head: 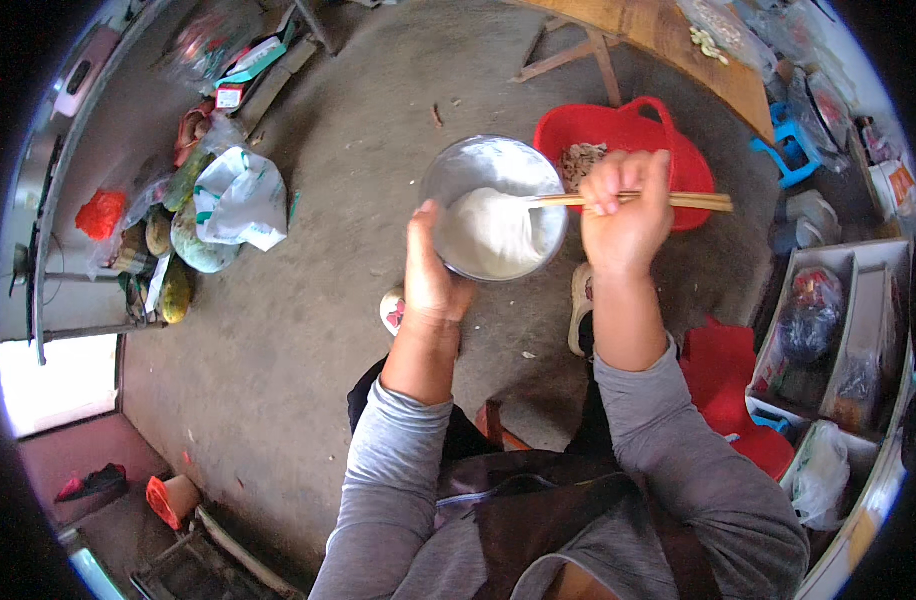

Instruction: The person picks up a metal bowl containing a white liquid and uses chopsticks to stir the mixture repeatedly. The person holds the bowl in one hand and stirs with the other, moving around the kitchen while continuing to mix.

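Observation:
A round metal bowl is held above the floor, tilted, with a thick white batter or dough in its lower part. My left hand grips the bowl at its left side, the thumb at the rim. In my right hand is a pair of wooden chopsticks, closed in the fist. Their tips reach into the bowl, where some of the white mixture clings to them. The fingers hide part of the sticks. Beyond the right hand a red plastic basket stands on the floor, holding brownish scraps.
A wooden table with a folding leg is at the top right. Vegetables and a white bag lie on the floor at left. A red plastic stool or chair stands right of me, beside a compartmented shelf. A blue stool is farther off.

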Available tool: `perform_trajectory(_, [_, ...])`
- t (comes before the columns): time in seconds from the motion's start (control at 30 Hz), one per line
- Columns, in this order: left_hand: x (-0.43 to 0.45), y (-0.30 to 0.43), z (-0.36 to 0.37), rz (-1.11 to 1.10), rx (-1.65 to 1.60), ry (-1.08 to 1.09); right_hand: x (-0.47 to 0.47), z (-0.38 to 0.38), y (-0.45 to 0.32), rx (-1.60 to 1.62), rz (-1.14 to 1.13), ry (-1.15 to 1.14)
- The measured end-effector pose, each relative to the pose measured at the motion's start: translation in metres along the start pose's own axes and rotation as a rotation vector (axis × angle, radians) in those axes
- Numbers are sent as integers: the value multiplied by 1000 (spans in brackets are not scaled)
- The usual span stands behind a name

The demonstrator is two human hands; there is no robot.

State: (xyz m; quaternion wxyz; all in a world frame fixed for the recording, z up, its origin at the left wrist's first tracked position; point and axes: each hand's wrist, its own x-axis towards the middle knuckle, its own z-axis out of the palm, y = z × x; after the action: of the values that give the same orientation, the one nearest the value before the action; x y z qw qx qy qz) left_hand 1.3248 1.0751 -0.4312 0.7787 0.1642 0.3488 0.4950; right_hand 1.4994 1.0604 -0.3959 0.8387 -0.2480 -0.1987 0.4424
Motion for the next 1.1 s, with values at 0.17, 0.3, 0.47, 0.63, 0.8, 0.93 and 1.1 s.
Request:
perform_trajectory(0.17, [-4,5,3,16,3,15,-5,5,6,-40,41,-75])
perform_trajectory(0.3, [-3,5,4,65,11,24,-9,9,8,-49,62,-104])
perform_trajectory(0.47, [-1,4,8,22,-2,29,-10,10,1,-85,41,-124])
perform_trajectory(0.63, [-2,6,5,67,5,37,-7,2,6,227,330,-16])
perform_trajectory(0.8, [-2,6,2,61,70,-24,3,-8,-2,332,296,65])
perform_trajectory(0.93, [-3,1,4,24,61,-58,8,-11,-22,279,42,27])
perform_trajectory(1.1, [-8,4,8,36,6,-64,2,3,-17,-35,-91,-99])
